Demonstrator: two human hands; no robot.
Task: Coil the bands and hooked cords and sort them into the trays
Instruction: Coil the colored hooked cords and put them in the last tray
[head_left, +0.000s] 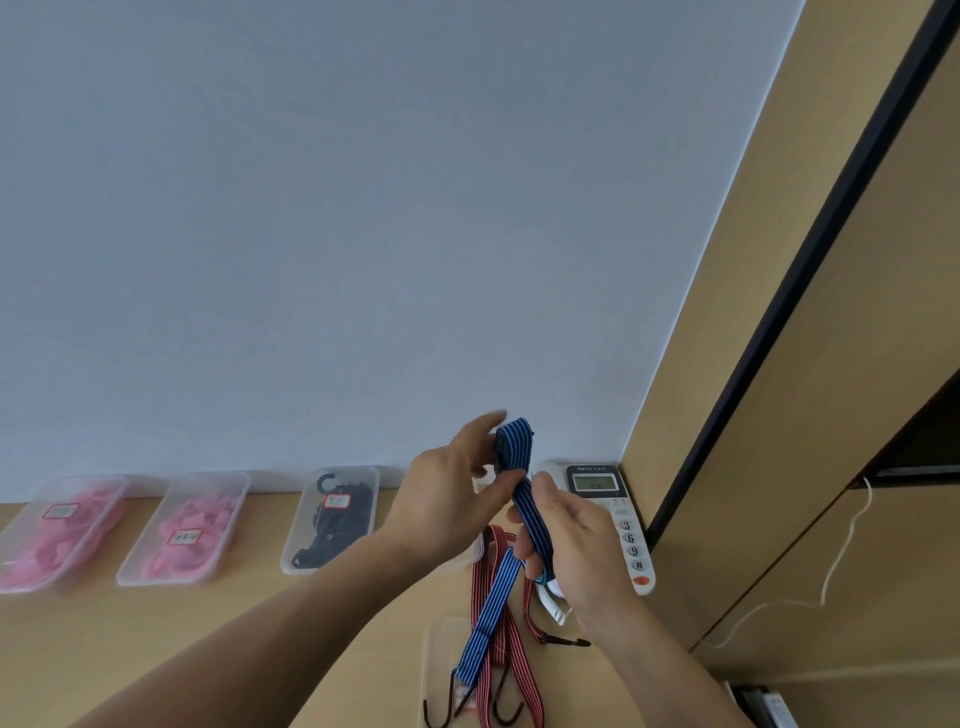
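Above the counter (208, 649), the left hand (447, 499) pinches the folded top of the blue hooked cord (515, 446), the right hand (576, 551) curls its fingers round it lower down, and its tail trails over the red cords (479, 577).

Office: desk phone (618, 525) on wooden desk (156, 649), labelled sorting trays (184, 527) along wall.

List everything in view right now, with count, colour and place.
wall trays: three, clear, by the wall
bands: many, pink, in the two left trays
black cords: some, black, third tray
near tray: one, clear, table front
blue cord: one, blue, held in both grips
red cord: one, red, on the table
phone: one, white, right corner
left grip: pinches the blue cord's coil
right grip: holds the blue cord below
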